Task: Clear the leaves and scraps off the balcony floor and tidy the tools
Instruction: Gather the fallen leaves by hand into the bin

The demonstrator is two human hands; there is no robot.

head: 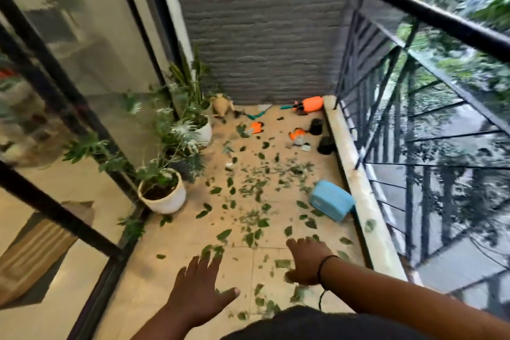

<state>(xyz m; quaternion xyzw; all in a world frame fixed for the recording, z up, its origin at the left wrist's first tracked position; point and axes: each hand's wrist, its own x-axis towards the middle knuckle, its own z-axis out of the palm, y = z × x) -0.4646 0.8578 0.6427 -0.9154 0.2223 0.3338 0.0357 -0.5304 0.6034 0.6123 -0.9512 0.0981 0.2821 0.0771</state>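
Glass door panels [82, 69] in black frames are seen along the left, with white potted plants [162, 193] lined up beside them. Green leaves [248, 190] are scattered over the beige tiled floor [176, 251], thickest in the middle. The left hand [201, 284] is spread flat above the near tiles, holding nothing; the right hand [306, 259] is likewise extended with loose fingers, empty. Orange tools [311, 104] are strewn at the far end, a blue box [331, 203] lies tilted against the right kerb, and a black railing [430, 107] closes the right side.

Tiled balcony floor [176, 257]: scattered leaves [248, 190], blue dustpan [332, 203], white pots [162, 196].
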